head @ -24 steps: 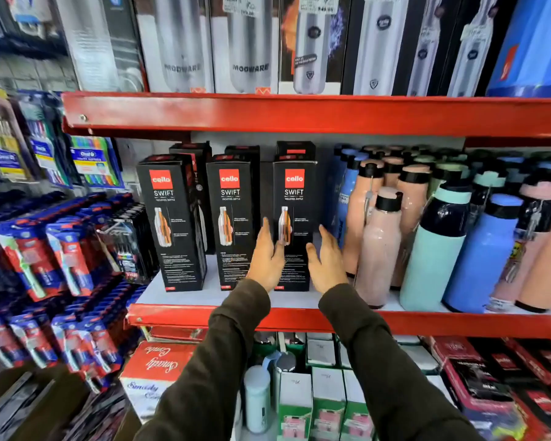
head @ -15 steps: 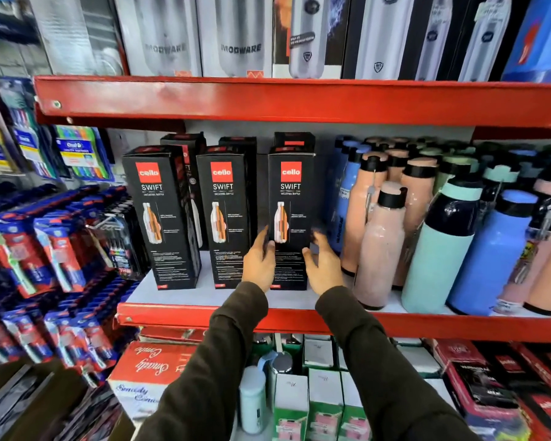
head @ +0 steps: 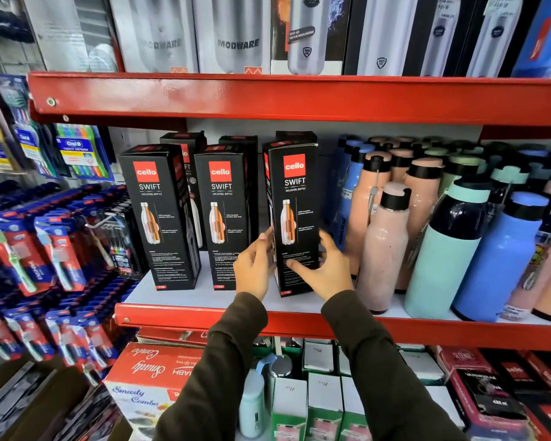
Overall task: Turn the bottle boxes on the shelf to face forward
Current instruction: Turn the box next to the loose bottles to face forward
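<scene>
A red-edged shelf point(head: 185, 316) carries three black bottle boxes point(head: 295, 214), the rightmost held between both hands; pastel bottles point(head: 385, 246) crowd the board right of that grip

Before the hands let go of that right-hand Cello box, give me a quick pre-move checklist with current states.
1. Both hands on the right box: left hand at its left edge, right hand across the front. Ok.
2. Front faces forward: not ok, it is turned slightly, left side panel showing.
3. Upright: not ok, tilted.
4. Clear of the middle box: ok, a gap shows.
5. Clear of the pink bottle: ok, though near.
6. Base flat on the shelf: cannot tell.
</scene>
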Action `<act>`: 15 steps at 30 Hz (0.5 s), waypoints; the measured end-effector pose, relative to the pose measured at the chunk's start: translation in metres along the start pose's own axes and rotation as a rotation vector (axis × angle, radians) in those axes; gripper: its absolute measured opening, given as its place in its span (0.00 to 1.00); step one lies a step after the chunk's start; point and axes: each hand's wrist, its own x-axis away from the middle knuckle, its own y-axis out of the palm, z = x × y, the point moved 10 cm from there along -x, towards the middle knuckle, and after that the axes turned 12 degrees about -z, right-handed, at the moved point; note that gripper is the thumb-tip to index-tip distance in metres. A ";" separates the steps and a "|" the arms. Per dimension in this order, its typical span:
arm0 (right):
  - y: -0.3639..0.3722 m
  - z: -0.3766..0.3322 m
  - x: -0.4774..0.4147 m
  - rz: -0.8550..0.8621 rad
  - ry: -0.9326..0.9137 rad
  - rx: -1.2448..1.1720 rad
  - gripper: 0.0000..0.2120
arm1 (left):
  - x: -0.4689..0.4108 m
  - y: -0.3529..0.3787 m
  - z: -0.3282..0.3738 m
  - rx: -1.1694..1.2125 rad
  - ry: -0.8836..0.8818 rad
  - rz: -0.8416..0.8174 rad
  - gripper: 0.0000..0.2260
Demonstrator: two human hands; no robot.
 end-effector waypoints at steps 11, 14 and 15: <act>-0.019 -0.014 -0.004 0.084 0.009 -0.018 0.37 | 0.012 0.001 0.029 -0.171 0.202 0.057 0.16; -0.020 -0.012 -0.007 0.030 0.029 -0.048 0.37 | 0.003 0.007 0.030 -0.354 0.169 0.008 0.20; -0.019 -0.012 -0.008 0.006 0.029 -0.072 0.37 | -0.001 0.010 0.026 -0.375 0.133 -0.025 0.21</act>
